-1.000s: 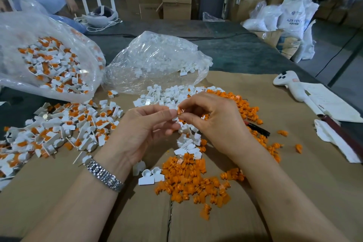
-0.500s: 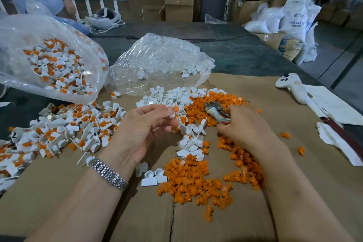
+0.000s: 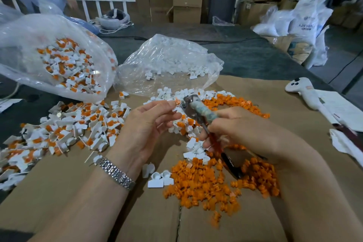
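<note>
Seal piece pinched at left hand fingertips, pliers beside

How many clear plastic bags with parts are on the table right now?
2: the left bag, holding white-and-orange pieces, and the middle bag, holding white pieces. More may lie beyond the left edge.

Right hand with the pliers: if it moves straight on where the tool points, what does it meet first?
Probably the small orange-and-white piece pinched by the left hand, just ahead of the pliers tip; depth unclear.

Cardboard sheet on table — orange plugs, white clips strewn.
</note>
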`<state>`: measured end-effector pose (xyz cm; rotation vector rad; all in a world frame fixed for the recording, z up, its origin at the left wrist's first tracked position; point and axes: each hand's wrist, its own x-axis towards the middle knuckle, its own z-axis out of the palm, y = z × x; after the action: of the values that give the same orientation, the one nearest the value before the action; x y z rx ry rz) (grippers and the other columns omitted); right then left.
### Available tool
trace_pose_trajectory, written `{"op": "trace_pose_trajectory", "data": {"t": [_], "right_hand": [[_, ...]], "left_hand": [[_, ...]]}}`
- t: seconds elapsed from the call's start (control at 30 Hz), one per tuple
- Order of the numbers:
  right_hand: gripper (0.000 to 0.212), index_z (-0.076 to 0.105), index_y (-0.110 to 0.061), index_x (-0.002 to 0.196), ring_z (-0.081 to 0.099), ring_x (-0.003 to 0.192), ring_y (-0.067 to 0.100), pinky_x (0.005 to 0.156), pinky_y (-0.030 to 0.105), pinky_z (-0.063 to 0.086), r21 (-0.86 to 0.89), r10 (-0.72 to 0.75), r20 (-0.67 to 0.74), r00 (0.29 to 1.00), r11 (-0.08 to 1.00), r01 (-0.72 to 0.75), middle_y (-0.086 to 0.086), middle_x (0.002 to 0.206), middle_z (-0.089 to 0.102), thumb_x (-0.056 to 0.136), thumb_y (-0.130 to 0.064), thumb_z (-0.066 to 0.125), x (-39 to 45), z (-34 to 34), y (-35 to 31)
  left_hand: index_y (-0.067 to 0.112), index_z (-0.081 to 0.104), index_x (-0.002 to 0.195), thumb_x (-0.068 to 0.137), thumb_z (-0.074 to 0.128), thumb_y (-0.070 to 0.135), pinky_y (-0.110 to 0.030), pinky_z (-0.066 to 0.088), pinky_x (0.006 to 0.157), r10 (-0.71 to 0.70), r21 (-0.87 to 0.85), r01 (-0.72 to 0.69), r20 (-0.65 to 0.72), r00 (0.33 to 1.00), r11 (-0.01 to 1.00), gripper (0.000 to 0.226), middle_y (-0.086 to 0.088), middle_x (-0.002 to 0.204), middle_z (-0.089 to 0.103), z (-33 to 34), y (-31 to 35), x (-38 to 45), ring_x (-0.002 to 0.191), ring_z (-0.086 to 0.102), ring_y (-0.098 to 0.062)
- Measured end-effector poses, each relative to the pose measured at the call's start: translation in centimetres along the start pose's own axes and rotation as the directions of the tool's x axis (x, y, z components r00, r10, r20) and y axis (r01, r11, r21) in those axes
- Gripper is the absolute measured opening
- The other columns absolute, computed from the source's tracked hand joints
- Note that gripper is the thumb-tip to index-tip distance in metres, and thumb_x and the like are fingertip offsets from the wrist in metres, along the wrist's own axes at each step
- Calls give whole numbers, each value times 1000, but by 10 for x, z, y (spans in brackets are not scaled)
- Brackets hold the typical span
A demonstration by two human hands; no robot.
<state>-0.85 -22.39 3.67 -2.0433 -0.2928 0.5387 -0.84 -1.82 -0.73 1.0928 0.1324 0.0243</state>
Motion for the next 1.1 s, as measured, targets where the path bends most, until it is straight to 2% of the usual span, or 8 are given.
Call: {"op": "trace_pose_trajectory", "data": {"t": [0.13, 0.33, 0.5, 0.67, 0.8, 0.93, 1.0, 1.1], "right_hand": [[27, 68, -3, 97, 72, 89, 32, 85, 45, 58, -113, -28, -11, 1000, 993, 27, 13, 90, 75, 102, -20, 47, 0, 9, -7], [26, 67, -11, 98, 67, 70, 8, 60, 12, 50, -173, -68, -22, 997, 983, 64, 4, 85, 73, 105, -27, 48, -3, 13, -7], [27, 64, -13, 95, 64, 63, 5, 55, 13, 49, -202, -85, -24, 996, 976, 78, 1, 79, 69, 107, -28, 46, -3, 20, -9], [35, 60, -18, 87, 67, 71, 23, 67, 42, 57, -410, -167, -102, 981, 905, 112, 7, 79, 68, 104, -45, 45, -1, 32, -7], [34, 56, -24, 81, 61, 63, 18, 54, 33, 49, -464, -179, -179, 967, 883, 77, 3, 75, 63, 103, -48, 47, 2, 40, -4], [33, 57, -20, 86, 53, 61, 14, 49, 26, 40, -515, -204, -212, 956, 854, 68, 1, 75, 57, 103, -47, 48, 6, 44, -1], [34, 58, -19, 85, 59, 61, 16, 53, 31, 48, -473, -219, -203, 954, 875, 100, 1, 73, 61, 103, -45, 48, 7, 43, 0], [30, 62, -16, 89, 69, 61, 16, 59, 28, 58, -147, -134, -98, 986, 982, 119, 2, 73, 70, 104, -39, 50, 4, 33, -1]], "left_hand": [[6, 72, 93, 69, 82, 17, -15, 50, 53, 17, 4, -17, -23, 1000, 1000, 28, -3, 77, 74, 1, -1, -1, 69, 73, -13], [4, 71, 96, 64, 83, 19, -16, 50, 52, 45, 11, -45, -64, 997, 999, 37, -6, 80, 76, 0, -3, 1, 69, 74, -14], [5, 72, 92, 65, 83, 17, -15, 50, 50, 58, 9, -57, -76, 995, 998, 32, -11, 84, 78, -1, -5, 3, 69, 75, -14], [7, 74, 86, 64, 84, 19, -17, 53, 53, 68, 26, -66, -80, 994, 997, 28, -9, 81, 77, -3, -6, 3, 71, 76, -17], [12, 79, 70, 66, 85, 14, -18, 55, 55, 67, 29, -65, -87, 994, 997, 7, -11, 79, 76, -5, -9, 3, 70, 75, -18], [14, 80, 66, 76, 83, 6, -18, 55, 57, 61, 30, -58, -106, 992, 998, 13, -11, 80, 77, -5, -10, 3, 70, 75, -19], [15, 81, 67, 70, 84, 10, -18, 56, 58, 64, -4, -64, -86, 994, 998, 7, -11, 81, 78, -4, -8, 2, 71, 76, -19], [15, 82, 70, 70, 82, 13, -18, 57, 58, 107, 2, -107, -86, 991, 994, 2, -10, 78, 77, -2, -4, 3, 70, 76, -18]]}}
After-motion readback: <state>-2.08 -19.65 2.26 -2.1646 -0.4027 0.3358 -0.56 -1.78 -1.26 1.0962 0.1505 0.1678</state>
